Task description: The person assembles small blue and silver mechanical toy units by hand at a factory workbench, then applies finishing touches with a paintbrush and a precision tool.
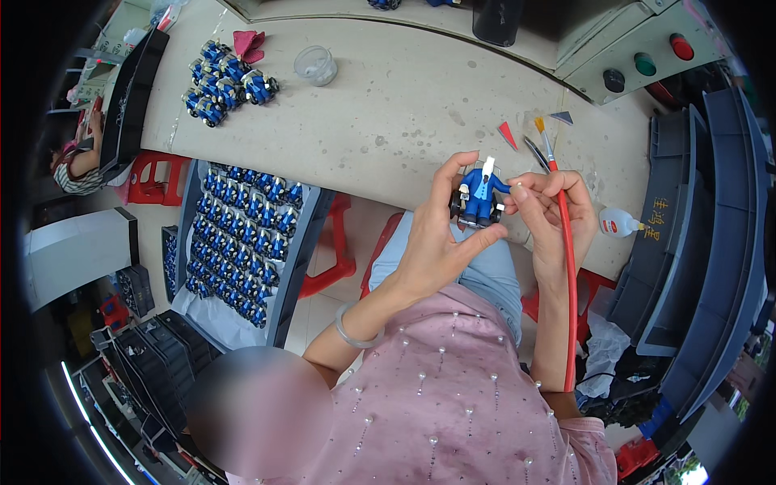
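Observation:
In my left hand is a small figurine with a blue suit and a white top, seated on a black-wheeled base. My thumb and fingers grip it from the left and below. My right hand is closed, its thumb and fingertip pinched at the end of the figurine's outstretched arm; any small piece between them is too small to name. A paintbrush with a long red handle lies across the right hand and along the forearm, its yellow bristles pointing to the table. Beyond the hand, a dark thin pen-like tool rests on the table.
Similar blue figurines cluster at the table's far left, near a red cloth and a clear cup. A grey crate holds rows more. Right are a white squeeze bottle and grey bins. Another person sits far left.

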{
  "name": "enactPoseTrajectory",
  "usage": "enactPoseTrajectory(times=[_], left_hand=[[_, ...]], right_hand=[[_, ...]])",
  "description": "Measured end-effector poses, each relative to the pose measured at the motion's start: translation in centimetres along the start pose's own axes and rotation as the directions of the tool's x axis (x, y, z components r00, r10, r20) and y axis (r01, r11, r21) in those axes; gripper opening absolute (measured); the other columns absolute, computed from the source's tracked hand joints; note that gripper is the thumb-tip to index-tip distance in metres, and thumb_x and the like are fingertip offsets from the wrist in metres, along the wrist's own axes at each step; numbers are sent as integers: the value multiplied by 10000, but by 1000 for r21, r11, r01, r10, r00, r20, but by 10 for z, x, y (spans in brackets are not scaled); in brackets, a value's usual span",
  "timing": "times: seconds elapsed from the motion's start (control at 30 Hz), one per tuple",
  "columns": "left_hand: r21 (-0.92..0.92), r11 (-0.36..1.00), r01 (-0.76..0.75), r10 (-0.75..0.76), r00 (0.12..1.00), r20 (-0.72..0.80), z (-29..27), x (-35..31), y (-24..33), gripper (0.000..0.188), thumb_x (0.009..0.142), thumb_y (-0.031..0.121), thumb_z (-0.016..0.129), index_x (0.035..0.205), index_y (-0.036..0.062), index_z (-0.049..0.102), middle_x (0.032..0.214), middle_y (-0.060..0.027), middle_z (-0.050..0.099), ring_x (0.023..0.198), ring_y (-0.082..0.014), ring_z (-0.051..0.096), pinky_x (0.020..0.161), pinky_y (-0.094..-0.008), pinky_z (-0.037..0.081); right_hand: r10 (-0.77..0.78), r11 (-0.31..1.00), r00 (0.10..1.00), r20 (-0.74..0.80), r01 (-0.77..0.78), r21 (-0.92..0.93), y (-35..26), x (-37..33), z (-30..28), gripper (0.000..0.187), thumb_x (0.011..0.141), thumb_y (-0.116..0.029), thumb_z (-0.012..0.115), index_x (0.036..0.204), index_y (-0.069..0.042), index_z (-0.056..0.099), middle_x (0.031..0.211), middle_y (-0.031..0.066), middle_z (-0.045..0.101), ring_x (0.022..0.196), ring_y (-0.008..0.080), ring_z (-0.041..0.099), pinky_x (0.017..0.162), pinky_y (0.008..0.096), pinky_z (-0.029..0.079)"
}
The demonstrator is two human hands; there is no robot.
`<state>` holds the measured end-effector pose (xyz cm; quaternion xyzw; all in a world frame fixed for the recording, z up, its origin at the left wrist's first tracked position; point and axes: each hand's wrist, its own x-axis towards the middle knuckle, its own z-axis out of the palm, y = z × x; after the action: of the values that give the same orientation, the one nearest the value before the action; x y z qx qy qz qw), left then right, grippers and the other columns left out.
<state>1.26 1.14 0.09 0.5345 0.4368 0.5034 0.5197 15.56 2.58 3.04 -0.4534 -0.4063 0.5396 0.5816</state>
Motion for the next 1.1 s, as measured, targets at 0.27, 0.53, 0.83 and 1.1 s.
enactPoseTrajectory(times=[0.27,0.53,0.83,1.1], left_hand=[[15,1000,24,-24,1000,5,-1,-2,2,852,701,3,777,1389,73,280,1158,-102,509,1068,-163,538,901,-296,452],[-390,918,73,-67,997,30,-7,3,-9,723,766,92,746,1368,17,353,1179,-103,503,1087,-167,512,929,-303,418],[-92,996,2,-11,995,-97,-13,2,-6,507,771,30,699,1248,-12,531,1162,-91,532,1023,-165,544,894,-275,430],[-122,990,75,-96,981,-170,-9,0,7,515,758,-15,699,1249,-3,544,1119,-79,521,997,-140,550,885,-268,470]], right_hand=[[-55,998,998,16,55,-27,0,-2,0,192,829,94,596,880,-10,442,889,194,637,755,148,624,678,271,534],[-71,997,997,27,72,-24,2,-4,-4,224,811,119,601,892,-14,440,932,215,639,777,146,623,708,268,531],[-296,924,955,22,292,-249,-14,-8,-19,392,953,-278,520,1098,74,613,857,135,635,684,158,572,628,249,442],[-311,812,915,256,396,-428,-10,-14,1,208,902,-145,589,907,49,664,798,123,632,699,174,596,618,253,461]])
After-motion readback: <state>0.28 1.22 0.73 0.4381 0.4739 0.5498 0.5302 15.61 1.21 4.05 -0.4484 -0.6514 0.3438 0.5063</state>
